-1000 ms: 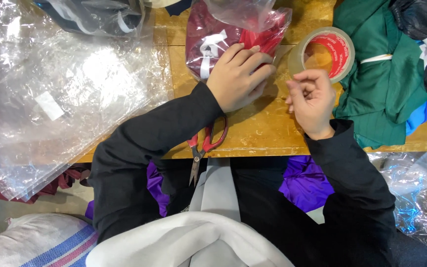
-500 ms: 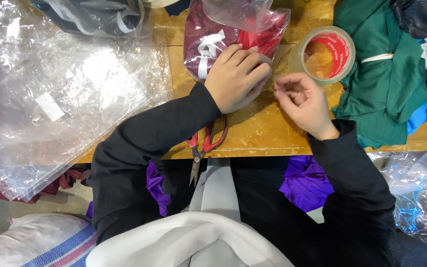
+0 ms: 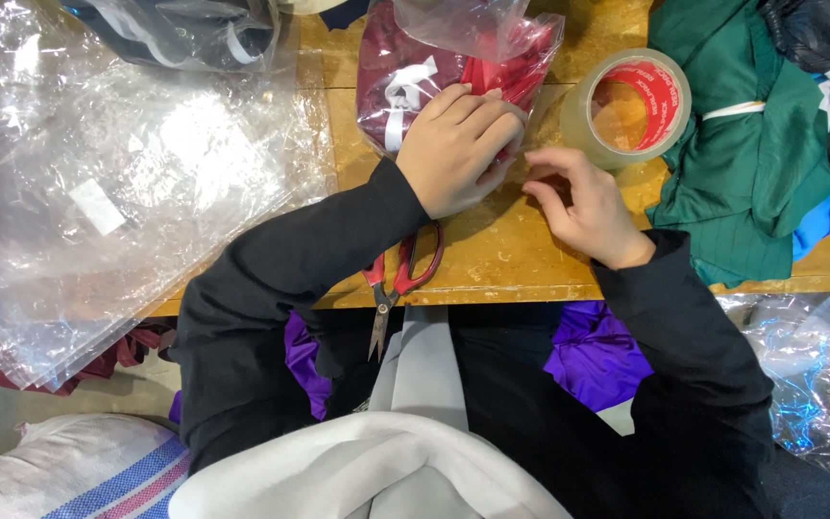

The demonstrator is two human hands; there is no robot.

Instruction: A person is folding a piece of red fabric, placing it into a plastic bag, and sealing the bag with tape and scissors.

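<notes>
1. Wooden surface (image 3: 492, 259) is seen from above, crowded along its far edge with bagged and loose garments; the near edge runs in front of the seated person.
2. Left hand (image 3: 455, 149) is pressed flat, palm down, on the near end of a clear bag holding a maroon garment (image 3: 405, 77), which lies at the far middle of the surface. Its fingers are curled over the bag's folded end, holding it down rather than pinching it.
3. Right hand (image 3: 583, 204) lies just right of the left hand, fingers drawn together; something small may be pinched, but it cannot be made out.
4. Compared with one second ago, the right hand has been lowered from near the roll of clear tape (image 3: 631, 106) and brought toward the bag's end; the left hand has not shifted. It is judged that the bag's folded end is being closed down.
5. Tape roll stands just beyond the right hand, apart from it.
6. Red-handled scissors (image 3: 401, 284) lie at the near edge, partly under the left sleeve, blades overhanging.
7. Green garment (image 3: 742, 173) is heaped toward the right edge; a stack of empty clear bags (image 3: 117, 192) covers the left edge.
</notes>
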